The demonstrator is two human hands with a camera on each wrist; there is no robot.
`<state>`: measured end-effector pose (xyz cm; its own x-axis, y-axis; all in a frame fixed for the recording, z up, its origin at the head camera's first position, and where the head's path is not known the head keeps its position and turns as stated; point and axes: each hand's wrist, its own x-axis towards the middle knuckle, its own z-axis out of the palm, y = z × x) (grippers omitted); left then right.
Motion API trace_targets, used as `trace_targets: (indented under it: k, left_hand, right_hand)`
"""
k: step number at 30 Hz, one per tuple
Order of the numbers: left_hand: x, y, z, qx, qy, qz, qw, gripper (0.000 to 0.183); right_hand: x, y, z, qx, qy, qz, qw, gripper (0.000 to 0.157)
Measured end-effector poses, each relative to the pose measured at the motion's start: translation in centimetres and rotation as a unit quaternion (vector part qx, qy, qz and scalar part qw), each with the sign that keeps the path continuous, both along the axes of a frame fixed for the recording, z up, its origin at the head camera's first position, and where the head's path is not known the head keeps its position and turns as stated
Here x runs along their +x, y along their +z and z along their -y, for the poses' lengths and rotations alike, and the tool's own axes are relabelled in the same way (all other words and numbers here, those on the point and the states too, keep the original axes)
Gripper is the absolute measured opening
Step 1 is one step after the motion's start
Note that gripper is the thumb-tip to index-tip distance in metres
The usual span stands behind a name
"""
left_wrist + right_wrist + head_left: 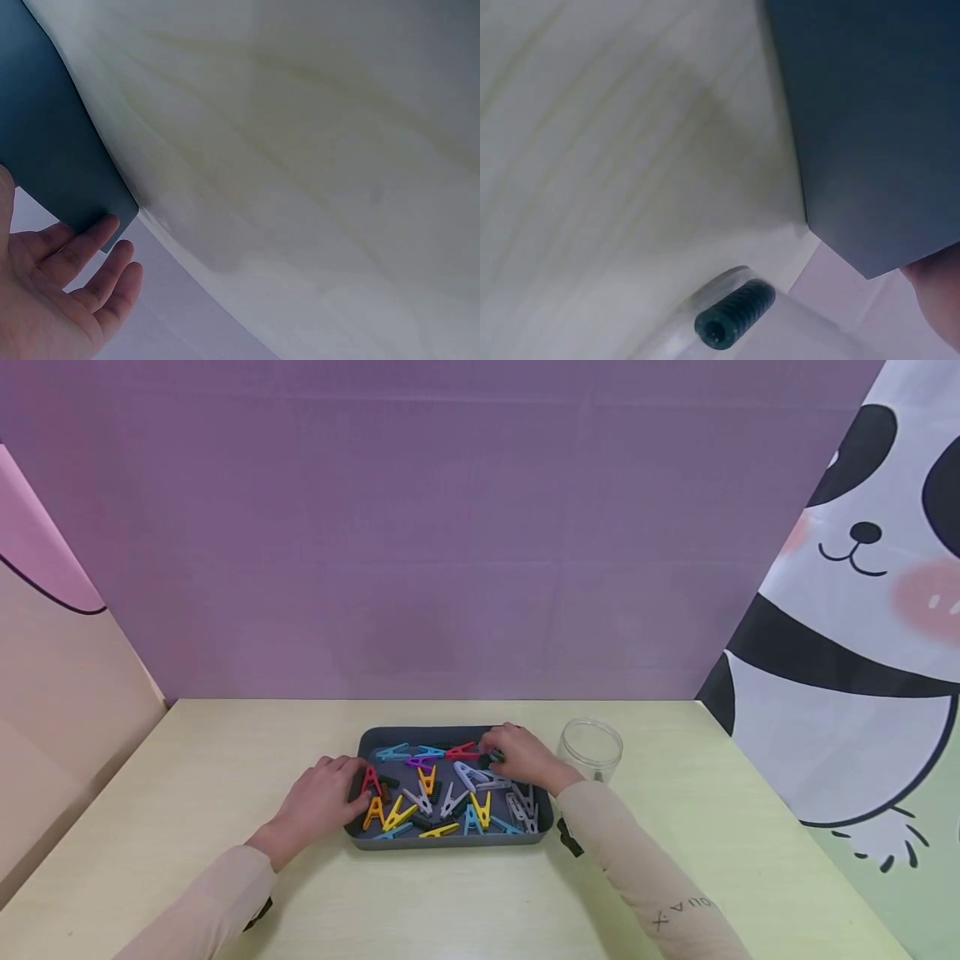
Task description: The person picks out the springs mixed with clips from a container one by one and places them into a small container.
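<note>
A dark grey tray (450, 842) holds clothespin-like plastic clips, among them a red clip (461, 751), a yellow clip (481, 810) and a purple clip (420, 762), with several dark springs mixed in. My left hand (318, 802) rests against the tray's left end; in the left wrist view its fingers (71, 259) lie loosely extended at the tray's corner. The right hand (522, 757) reaches over the back right rim, fingertips bent down at a small dark piece beside the red clip. Whether they pinch that piece, I cannot tell.
Just right of the tray stands a clear round jar (591, 745). A dark green spring (735, 315) shows in it in the right wrist view. Both items are on a pale wooden table (420, 910), with a purple backdrop (450, 543) behind.
</note>
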<state>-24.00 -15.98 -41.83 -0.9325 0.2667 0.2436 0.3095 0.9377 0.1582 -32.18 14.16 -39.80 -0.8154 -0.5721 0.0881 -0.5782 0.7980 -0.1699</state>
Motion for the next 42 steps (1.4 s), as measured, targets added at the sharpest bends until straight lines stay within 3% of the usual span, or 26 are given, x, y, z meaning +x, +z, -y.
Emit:
trace_targets:
  k: [20,42]
  left_hand:
    - [-0.03,-0.13,-0.05,-0.003,0.003,0.002,1.0,0.05]
    - [-0.07,-0.24,-0.05,0.0,0.003,0.003,1.0,0.049]
  right_hand:
    - [0.18,-0.28,-0.05,0.008,0.009,0.019,1.0,0.019]
    - [0.24,-0.48,0.39,0.022,0.0,0.002,1.0,0.015]
